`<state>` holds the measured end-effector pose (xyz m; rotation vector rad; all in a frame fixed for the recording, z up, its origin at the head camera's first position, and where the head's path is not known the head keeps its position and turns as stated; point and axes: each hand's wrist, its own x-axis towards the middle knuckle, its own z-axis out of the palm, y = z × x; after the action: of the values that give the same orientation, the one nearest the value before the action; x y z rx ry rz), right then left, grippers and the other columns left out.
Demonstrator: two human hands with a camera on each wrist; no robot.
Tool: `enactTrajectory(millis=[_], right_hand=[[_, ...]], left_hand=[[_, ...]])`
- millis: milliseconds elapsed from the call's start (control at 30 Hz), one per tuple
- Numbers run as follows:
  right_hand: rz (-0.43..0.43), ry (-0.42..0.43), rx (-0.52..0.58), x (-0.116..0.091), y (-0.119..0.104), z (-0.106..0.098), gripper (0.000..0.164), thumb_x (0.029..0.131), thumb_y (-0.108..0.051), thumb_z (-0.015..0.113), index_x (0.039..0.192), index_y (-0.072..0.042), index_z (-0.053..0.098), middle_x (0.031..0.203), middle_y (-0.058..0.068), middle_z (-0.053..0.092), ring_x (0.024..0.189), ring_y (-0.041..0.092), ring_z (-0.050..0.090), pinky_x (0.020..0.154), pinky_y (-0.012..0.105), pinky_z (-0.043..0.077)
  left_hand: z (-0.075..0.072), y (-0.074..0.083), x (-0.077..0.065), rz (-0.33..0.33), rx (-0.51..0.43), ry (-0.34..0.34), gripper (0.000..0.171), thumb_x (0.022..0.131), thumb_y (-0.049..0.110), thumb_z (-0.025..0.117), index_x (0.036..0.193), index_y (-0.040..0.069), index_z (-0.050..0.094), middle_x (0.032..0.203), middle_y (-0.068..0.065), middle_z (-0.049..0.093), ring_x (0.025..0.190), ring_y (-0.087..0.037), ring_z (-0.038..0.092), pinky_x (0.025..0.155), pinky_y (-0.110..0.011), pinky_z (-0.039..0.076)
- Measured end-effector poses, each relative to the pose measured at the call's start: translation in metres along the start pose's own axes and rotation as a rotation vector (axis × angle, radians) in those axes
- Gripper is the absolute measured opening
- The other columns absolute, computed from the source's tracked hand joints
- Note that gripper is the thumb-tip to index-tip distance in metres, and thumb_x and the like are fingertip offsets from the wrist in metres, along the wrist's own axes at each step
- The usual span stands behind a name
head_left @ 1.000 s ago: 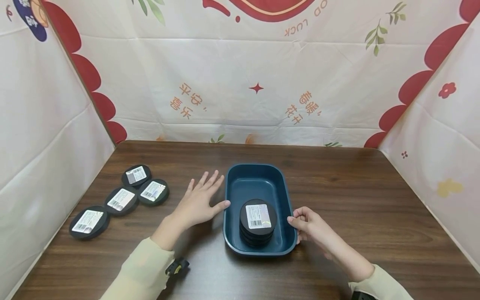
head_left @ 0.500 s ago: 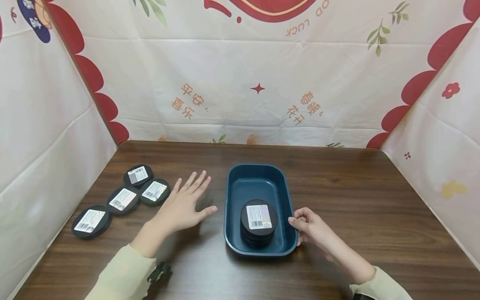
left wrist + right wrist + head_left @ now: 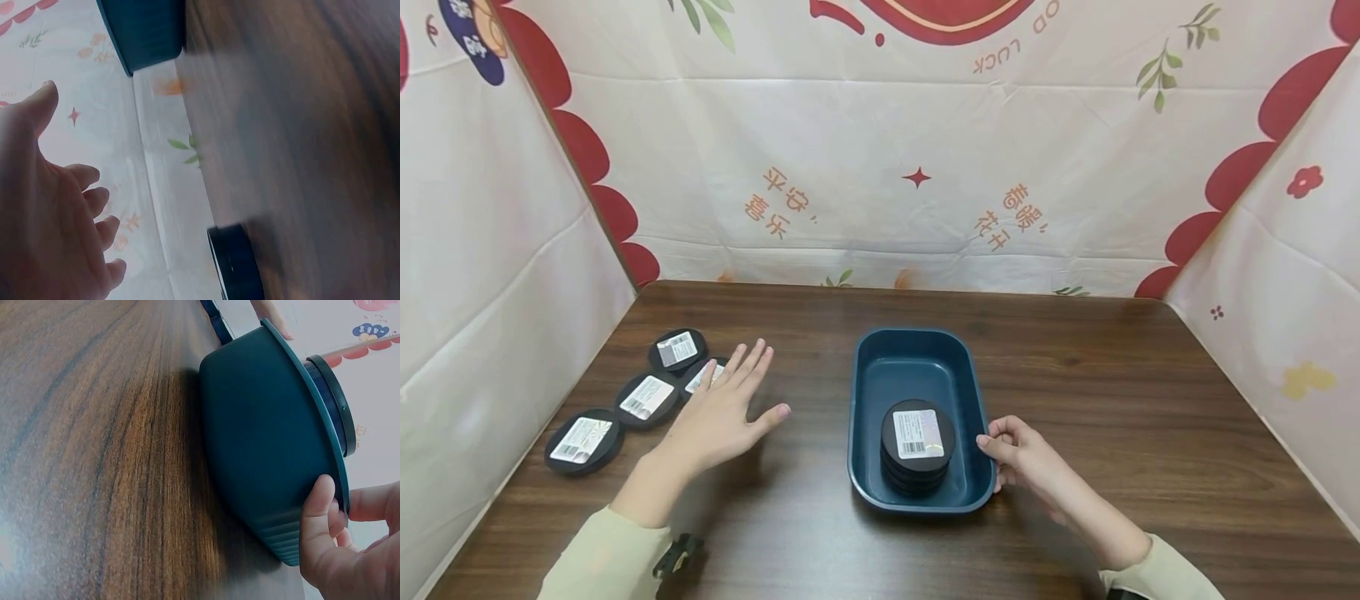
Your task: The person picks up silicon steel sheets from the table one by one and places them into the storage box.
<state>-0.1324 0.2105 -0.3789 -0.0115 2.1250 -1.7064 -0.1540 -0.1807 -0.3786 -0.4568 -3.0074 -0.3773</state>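
Note:
A dark blue rectangular tray (image 3: 891,379) lies on the table with a stack of black round discs (image 3: 917,437) in its near half; the top one bears a white barcode label. My right hand (image 3: 1022,454) pinches the tray's right rim, thumb and fingers on either side of it in the right wrist view. My left hand (image 3: 715,421) is empty, fingers straight and spread, above the table left of the tray. It partly covers one labelled disc (image 3: 692,385) in the head view. Beside that lie more black discs: one at the back (image 3: 677,350), a middle disc (image 3: 647,400) and a front disc (image 3: 583,442).
The brown wooden table (image 3: 1075,375) runs back to a white printed cloth (image 3: 865,200). Cloth walls also stand on the left and right sides.
My left hand has moved left, away from the tray's left rim to over the loose discs. The right hand keeps its pinch on the rim, and the tray stays in place.

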Motion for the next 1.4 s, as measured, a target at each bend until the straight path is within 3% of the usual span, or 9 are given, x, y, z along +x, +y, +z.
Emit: enactTrajectory(millis=[400, 700, 1000, 1133, 1400], right_hand=[[0.003, 0.016, -0.001, 0.002, 0.000, -0.001, 0.026, 0.095, -0.016, 0.052, 0.103, 0.003, 0.036, 0.072, 0.003, 0.047, 0.059, 0.017, 0.050, 0.056, 0.029, 0.049], [0.003, 0.018, -0.002, 0.003, -0.001, -0.001, 0.027, 0.095, -0.016, 0.053, 0.104, 0.003, 0.037, 0.073, 0.004, 0.047, 0.060, 0.018, 0.050, 0.056, 0.029, 0.050], [-0.022, -0.005, 0.005, 0.002, -0.002, -0.002, 0.025, 0.094, -0.015, 0.052, 0.102, 0.003, 0.036, 0.072, 0.003, 0.046, 0.058, 0.015, 0.050, 0.056, 0.027, 0.049], [-0.031, -0.012, 0.009, 0.001, -0.003, -0.003, 0.025, 0.094, -0.014, 0.053, 0.102, 0.003, 0.035, 0.072, 0.002, 0.046, 0.057, 0.015, 0.050, 0.056, 0.027, 0.049], [-0.007, -0.023, 0.007, 0.000, 0.000, -0.002, 0.026, 0.094, -0.016, 0.053, 0.102, 0.003, 0.037, 0.073, 0.003, 0.047, 0.058, 0.015, 0.051, 0.057, 0.028, 0.050]], left_hand=[[-0.008, -0.027, -0.011, -0.031, 0.004, 0.040, 0.088, 0.087, 0.063, 0.045, 0.149, 0.006, 0.016, 0.154, -0.012, 0.014, 0.142, -0.030, 0.007, 0.110, -0.060, 0.003], [-0.013, -0.049, -0.023, -0.032, -0.020, 0.053, 0.091, 0.086, 0.057, 0.054, 0.149, 0.004, 0.014, 0.153, -0.017, 0.016, 0.142, -0.031, 0.008, 0.112, -0.056, 0.002], [-0.017, -0.072, -0.047, -0.068, -0.055, 0.097, 0.100, 0.085, 0.052, 0.060, 0.148, 0.001, 0.001, 0.152, -0.022, 0.009, 0.139, -0.039, 0.013, 0.113, -0.050, -0.004], [-0.017, -0.081, -0.056, -0.085, -0.076, 0.100, 0.101, 0.086, 0.050, 0.060, 0.147, 0.000, -0.002, 0.152, -0.022, 0.004, 0.139, -0.038, 0.008, 0.113, -0.044, -0.008], [-0.025, -0.103, -0.077, -0.158, -0.093, 0.127, 0.101, 0.086, 0.047, 0.062, 0.144, -0.010, 0.001, 0.148, -0.031, 0.004, 0.139, -0.040, 0.004, 0.113, -0.044, -0.010]])
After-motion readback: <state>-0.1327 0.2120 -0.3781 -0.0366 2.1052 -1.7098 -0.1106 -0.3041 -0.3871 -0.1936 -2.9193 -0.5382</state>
